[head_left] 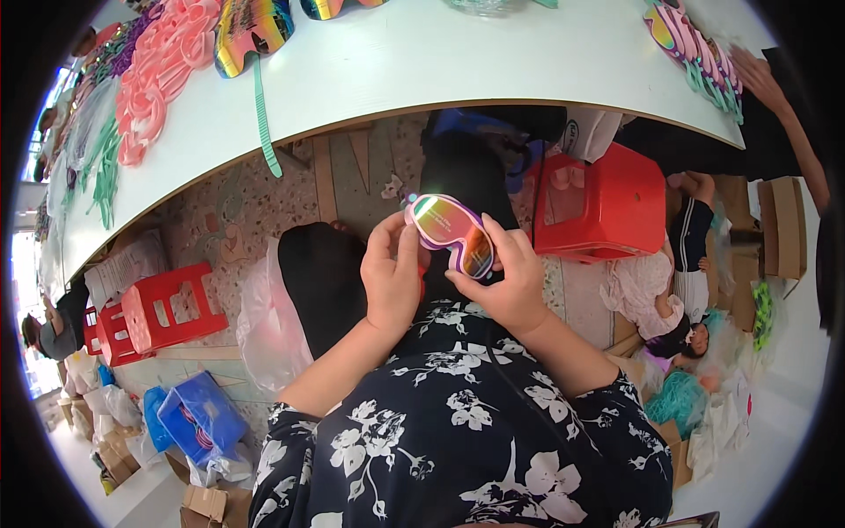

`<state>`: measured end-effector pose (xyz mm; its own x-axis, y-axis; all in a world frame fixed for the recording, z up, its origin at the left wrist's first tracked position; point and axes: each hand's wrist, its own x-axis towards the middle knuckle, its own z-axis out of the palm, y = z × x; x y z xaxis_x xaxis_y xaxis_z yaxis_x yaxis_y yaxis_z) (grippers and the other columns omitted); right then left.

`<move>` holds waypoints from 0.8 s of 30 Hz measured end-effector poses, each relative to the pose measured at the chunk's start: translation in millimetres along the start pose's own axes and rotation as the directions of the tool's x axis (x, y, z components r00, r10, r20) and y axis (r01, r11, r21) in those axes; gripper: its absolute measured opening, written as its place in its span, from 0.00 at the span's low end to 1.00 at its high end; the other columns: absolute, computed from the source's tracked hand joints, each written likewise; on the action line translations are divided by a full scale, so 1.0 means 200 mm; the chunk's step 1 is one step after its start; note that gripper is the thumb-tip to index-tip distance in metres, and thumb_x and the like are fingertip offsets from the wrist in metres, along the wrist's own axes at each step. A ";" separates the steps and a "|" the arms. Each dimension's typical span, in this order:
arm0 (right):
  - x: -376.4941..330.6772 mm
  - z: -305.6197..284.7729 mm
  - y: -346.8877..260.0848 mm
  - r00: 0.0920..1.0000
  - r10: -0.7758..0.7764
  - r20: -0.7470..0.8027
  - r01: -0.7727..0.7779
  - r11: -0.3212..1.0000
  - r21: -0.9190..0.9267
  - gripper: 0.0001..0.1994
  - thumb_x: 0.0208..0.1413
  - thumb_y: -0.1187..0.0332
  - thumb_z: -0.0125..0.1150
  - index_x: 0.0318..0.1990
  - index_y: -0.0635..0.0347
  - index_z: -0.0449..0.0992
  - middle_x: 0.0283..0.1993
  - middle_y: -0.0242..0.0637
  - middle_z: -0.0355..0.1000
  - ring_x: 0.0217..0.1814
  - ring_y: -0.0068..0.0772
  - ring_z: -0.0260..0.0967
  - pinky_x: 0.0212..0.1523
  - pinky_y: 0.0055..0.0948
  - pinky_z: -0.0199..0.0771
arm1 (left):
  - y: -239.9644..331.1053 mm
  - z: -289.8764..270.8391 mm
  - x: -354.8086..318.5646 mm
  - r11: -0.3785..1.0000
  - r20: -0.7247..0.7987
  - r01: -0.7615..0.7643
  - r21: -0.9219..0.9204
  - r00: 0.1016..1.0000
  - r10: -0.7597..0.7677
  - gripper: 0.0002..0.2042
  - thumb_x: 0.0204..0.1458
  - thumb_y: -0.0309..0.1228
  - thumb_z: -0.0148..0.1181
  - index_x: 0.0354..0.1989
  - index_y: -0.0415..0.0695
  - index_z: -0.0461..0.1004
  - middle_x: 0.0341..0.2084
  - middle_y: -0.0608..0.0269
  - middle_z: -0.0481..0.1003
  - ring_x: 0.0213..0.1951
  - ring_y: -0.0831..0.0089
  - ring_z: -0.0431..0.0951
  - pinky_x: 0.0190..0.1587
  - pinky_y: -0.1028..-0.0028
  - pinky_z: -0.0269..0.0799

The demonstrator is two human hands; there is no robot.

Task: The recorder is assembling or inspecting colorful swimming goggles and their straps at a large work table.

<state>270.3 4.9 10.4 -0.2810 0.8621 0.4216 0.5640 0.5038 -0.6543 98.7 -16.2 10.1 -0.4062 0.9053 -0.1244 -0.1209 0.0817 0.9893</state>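
Note:
Above my lap I hold a pair of goggles (pixel 451 231) with a shiny rainbow mirrored lens and a pink and purple frame. My left hand (pixel 393 268) is closed on the goggles' left end, thumb and fingers pinching the frame. At the other end, my right hand (pixel 510 277) grips the frame, its thumb near the lower edge by the nose notch. The lens side faces up toward me. My fingers behind the goggles are partly hidden, and no strap on them can be made out clearly.
The white table (pixel 422 75) curves ahead, bearing pink straps (pixel 163 66), mirrored lenses (pixel 251 35) with a green strap, and a row of goggles (pixel 695 53). Red stools (pixel 598 202) stand right and left. A blue crate (pixel 204 418) sits lower left. Other people are at the right.

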 end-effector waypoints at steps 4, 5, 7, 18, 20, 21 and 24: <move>-0.03 0.00 -0.01 0.997 0.050 0.053 -0.050 0.999 -0.002 0.41 0.36 0.61 0.81 0.61 0.65 0.71 0.36 0.37 0.69 0.29 0.29 0.69 0.28 0.24 0.71 | -0.03 -0.01 0.00 0.999 0.021 0.036 -0.018 0.999 -0.036 0.16 0.66 0.31 0.53 0.57 0.35 0.71 0.35 0.65 0.77 0.28 0.85 0.70 0.29 0.82 0.67; -0.04 0.01 -0.02 0.996 0.070 0.057 -0.070 0.998 -0.005 0.41 0.36 0.60 0.81 0.60 0.66 0.71 0.36 0.38 0.69 0.30 0.32 0.70 0.29 0.27 0.72 | -0.04 0.00 0.00 0.999 0.023 0.047 0.004 0.999 -0.047 0.16 0.66 0.31 0.53 0.57 0.35 0.72 0.36 0.65 0.77 0.28 0.85 0.70 0.29 0.82 0.67; -0.05 0.02 -0.03 0.991 0.114 0.065 -0.114 0.993 -0.011 0.40 0.36 0.58 0.81 0.58 0.68 0.72 0.35 0.41 0.70 0.32 0.38 0.72 0.30 0.32 0.74 | -0.05 -0.01 0.01 0.996 0.028 0.071 0.051 0.997 -0.073 0.16 0.66 0.32 0.54 0.57 0.35 0.72 0.37 0.65 0.77 0.28 0.85 0.70 0.30 0.81 0.67; -0.02 -0.07 -0.01 0.990 0.071 0.125 -0.094 0.977 0.192 0.25 0.53 0.66 0.70 0.56 0.70 0.74 0.40 0.41 0.73 0.36 0.35 0.72 0.38 0.28 0.74 | 0.01 -0.06 0.08 0.816 0.313 -0.357 0.455 0.922 0.228 0.11 0.58 0.26 0.61 0.48 0.41 0.82 0.33 0.60 0.72 0.36 0.69 0.71 0.42 0.71 0.69; 0.01 -0.11 0.00 0.975 0.143 0.169 -0.181 0.955 0.236 0.19 0.57 0.68 0.67 0.54 0.68 0.77 0.39 0.41 0.73 0.36 0.34 0.71 0.37 0.27 0.72 | 0.04 -0.05 0.09 0.719 0.397 -0.499 0.484 0.857 0.328 0.12 0.54 0.26 0.63 0.46 0.41 0.83 0.30 0.59 0.72 0.32 0.64 0.71 0.40 0.68 0.69; 0.03 -0.12 0.02 0.965 0.178 0.192 -0.224 0.940 0.256 0.17 0.58 0.69 0.65 0.53 0.67 0.78 0.39 0.41 0.73 0.36 0.33 0.71 0.37 0.26 0.71 | 0.07 -0.05 0.11 0.714 0.447 -0.523 0.464 0.835 0.321 0.11 0.54 0.26 0.63 0.45 0.41 0.83 0.29 0.59 0.72 0.32 0.64 0.71 0.39 0.67 0.69; 0.12 -0.12 0.09 0.902 0.291 0.317 -0.405 0.826 0.392 0.12 0.61 0.69 0.63 0.49 0.65 0.81 0.36 0.37 0.73 0.36 0.26 0.70 0.37 0.24 0.69 | 0.16 -0.03 0.14 0.726 0.547 -0.562 0.397 0.780 0.304 0.10 0.53 0.26 0.65 0.43 0.40 0.83 0.25 0.58 0.74 0.29 0.62 0.74 0.36 0.67 0.71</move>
<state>292.6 32.9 24.5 -0.3357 0.9419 -0.0093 0.2750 0.0886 -0.9573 78.2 8.8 38.7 0.1423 0.9588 0.2458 0.4999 -0.2839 0.8182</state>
